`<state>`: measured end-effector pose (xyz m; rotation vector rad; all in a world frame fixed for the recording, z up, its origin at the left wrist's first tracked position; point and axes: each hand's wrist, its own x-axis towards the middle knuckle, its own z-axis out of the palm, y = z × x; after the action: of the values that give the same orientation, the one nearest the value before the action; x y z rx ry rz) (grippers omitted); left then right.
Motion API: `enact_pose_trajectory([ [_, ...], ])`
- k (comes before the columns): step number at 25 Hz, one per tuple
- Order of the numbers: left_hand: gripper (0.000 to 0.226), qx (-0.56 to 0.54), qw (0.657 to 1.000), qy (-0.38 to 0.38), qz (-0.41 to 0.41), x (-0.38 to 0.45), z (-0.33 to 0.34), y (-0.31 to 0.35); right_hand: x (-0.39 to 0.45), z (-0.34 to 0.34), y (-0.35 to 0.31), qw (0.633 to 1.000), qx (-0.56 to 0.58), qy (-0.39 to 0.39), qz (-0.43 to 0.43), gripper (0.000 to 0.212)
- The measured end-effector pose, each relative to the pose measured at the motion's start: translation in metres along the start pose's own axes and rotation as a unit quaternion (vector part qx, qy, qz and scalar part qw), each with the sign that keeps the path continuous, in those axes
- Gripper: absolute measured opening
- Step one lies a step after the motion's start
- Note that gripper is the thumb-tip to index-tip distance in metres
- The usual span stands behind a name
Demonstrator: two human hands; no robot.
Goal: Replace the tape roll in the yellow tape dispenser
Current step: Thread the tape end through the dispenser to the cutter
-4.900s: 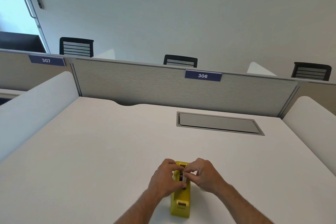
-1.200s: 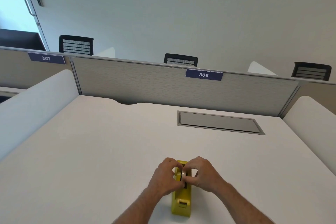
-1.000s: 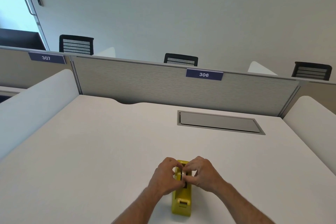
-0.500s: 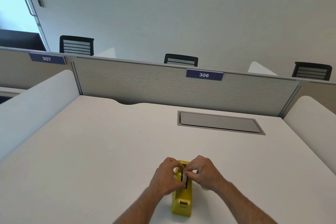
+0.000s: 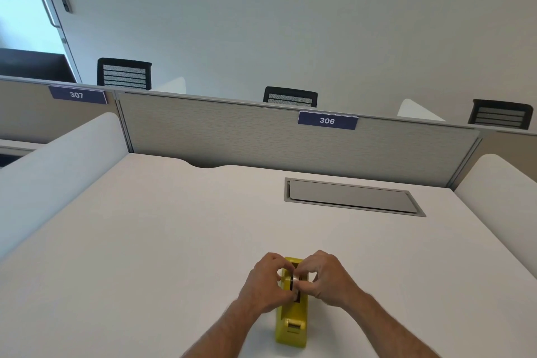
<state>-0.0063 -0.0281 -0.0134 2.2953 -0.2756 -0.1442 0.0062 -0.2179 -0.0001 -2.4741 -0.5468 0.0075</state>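
The yellow tape dispenser [image 5: 292, 325] stands on the white desk near the front edge, its cutter end toward me. A pale tape roll [image 5: 296, 282] sits on edge in the dispenser's slot, partly hidden by fingers. My left hand [image 5: 266, 285] curls around the dispenser's left side, its fingertips at the roll. From the right, my right hand [image 5: 327, 277] pinches the roll between thumb and fingers. Both hands meet over the slot.
A grey recessed cable hatch [image 5: 351, 197] is set into the white desk [image 5: 174, 241] further back on the right. A grey partition labelled 306 [image 5: 327, 120] closes the far edge, with white side dividers left and right. Black chair backs show beyond it.
Both hands stay at the dispenser. The fingers have shifted slightly on the tape roll, which sits a little higher and more visible in the slot than a second ago.
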Motion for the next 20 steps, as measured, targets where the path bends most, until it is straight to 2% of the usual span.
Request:
enact_pose_trajectory([
  [3,0.047,0.004,1.000,-0.002,0.000,-0.0001,0.0009,0.0002,0.0017,-0.0028,0.0006,1.000,0.005,0.006,-0.003,0.014],
  [8,0.046,0.003,1.000,0.000,0.001,0.0013,0.0018,-0.0007,0.0000,-0.0023,-0.0002,1.000,0.007,0.000,-0.007,0.022],
  [16,0.046,-0.009,1.000,-0.001,0.002,0.0014,0.0012,-0.0010,0.0011,-0.0022,0.0026,1.000,0.026,0.012,-0.009,0.014],
  [20,0.047,-0.013,1.000,0.002,0.010,0.0012,0.0009,-0.0028,-0.0005,0.0007,0.0029,1.000,0.030,0.003,0.001,0.020],
])
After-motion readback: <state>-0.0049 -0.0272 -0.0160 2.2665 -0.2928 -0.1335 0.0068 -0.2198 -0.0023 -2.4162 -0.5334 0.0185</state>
